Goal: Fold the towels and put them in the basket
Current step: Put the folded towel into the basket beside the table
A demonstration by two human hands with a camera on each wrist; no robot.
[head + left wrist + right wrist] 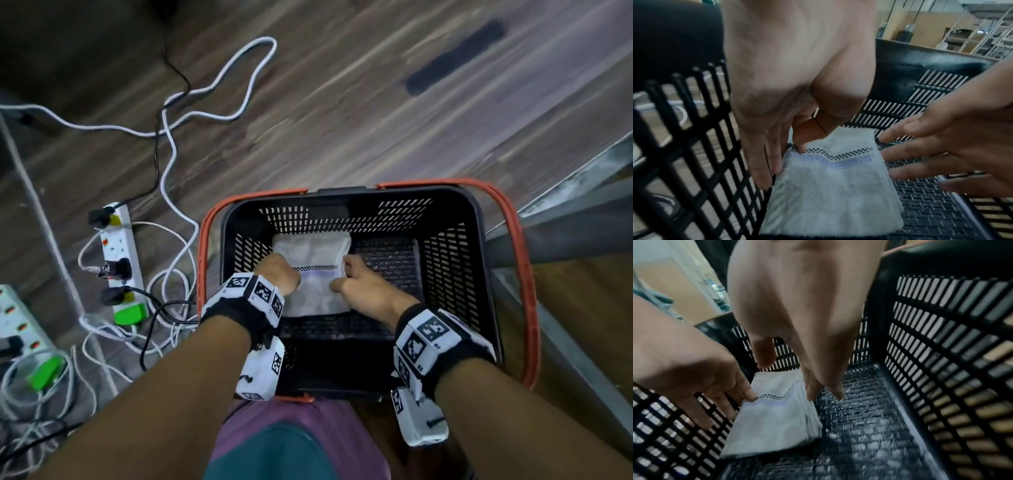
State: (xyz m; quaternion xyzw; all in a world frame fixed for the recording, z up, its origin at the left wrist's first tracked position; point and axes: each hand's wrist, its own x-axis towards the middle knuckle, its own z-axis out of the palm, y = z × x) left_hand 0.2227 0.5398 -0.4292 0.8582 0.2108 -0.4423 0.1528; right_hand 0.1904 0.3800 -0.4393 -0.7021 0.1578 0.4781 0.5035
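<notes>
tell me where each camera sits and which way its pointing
Head: worn on the head, facing down at the black basket, the floor cables, both forearms and both hands.
Left wrist: on the left wrist, looking along the left hand to the folded white towel; right hand enters.
Right wrist: on the right wrist, looking along the right hand to the basket floor; left hand enters.
Shared: all three show the towel's checkered stripe.

Towel (311, 270) lies in basket (479, 260), left side, between both hands.
</notes>
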